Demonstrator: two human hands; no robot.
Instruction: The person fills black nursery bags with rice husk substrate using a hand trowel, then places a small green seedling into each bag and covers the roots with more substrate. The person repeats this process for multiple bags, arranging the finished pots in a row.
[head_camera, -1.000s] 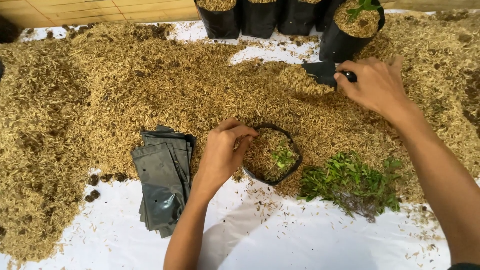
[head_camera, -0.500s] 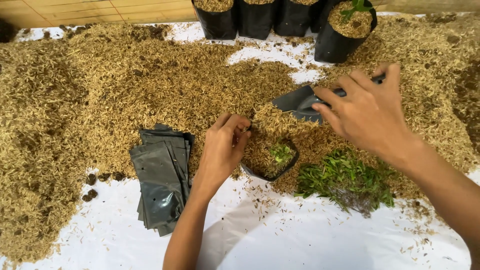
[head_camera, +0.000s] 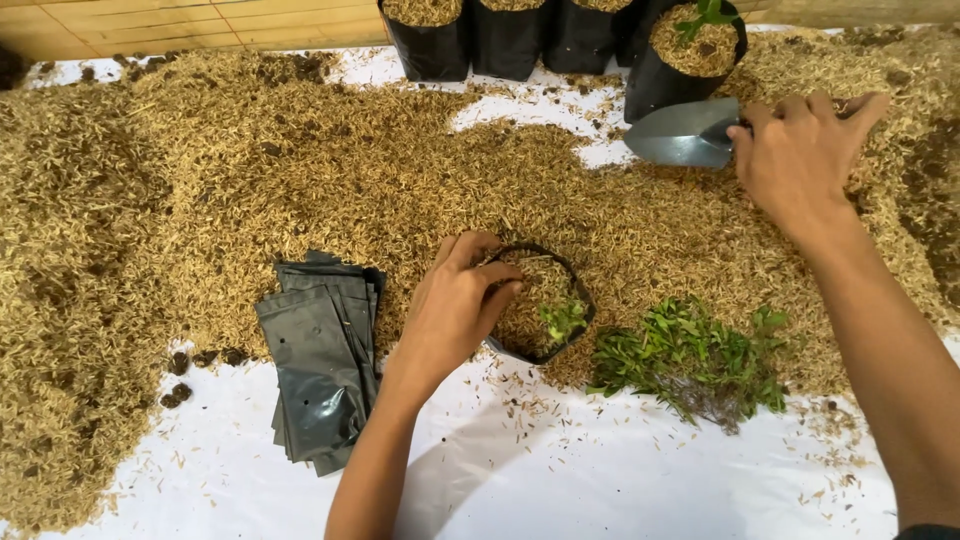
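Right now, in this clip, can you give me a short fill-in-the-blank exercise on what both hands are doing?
1. The right hand holds a metal ____ by its handle.
2. The left hand grips the rim of a small black ____ with a seedling in it.
3. A stack of flat empty bags lies to the ____ of the left hand.
4. A bunch of loose green ____ lies on the husks below the right forearm.

Missing words: trowel; bag; left; seedlings
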